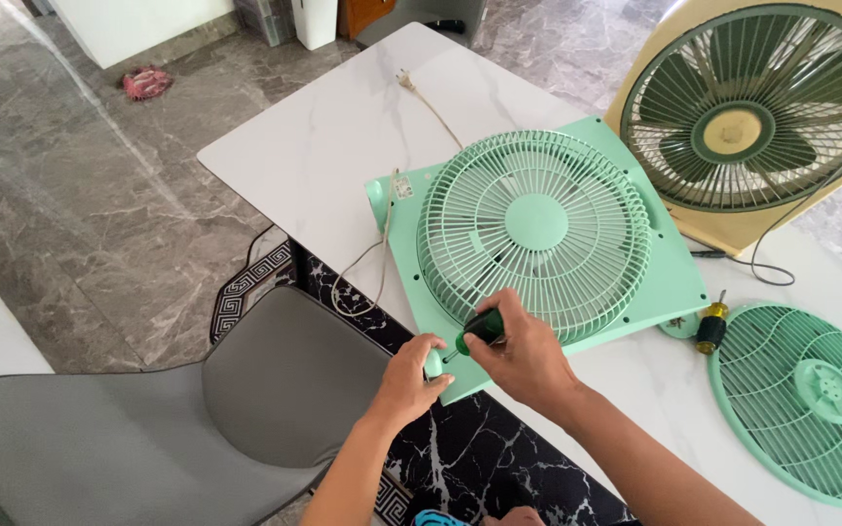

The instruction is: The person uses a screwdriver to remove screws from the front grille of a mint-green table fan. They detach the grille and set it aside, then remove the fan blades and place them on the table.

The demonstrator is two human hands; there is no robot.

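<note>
Your white marble-look table (pixel 343 136) carries a green box fan (pixel 538 234), a detached green grille (pixel 811 399), a yellow-handled screwdriver (pixel 710 326) and a beige fan (pixel 752 107).

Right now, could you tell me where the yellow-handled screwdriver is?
In the head view, the yellow-handled screwdriver lies on the white table at the right, between the green box fan and the loose green grille.
</note>
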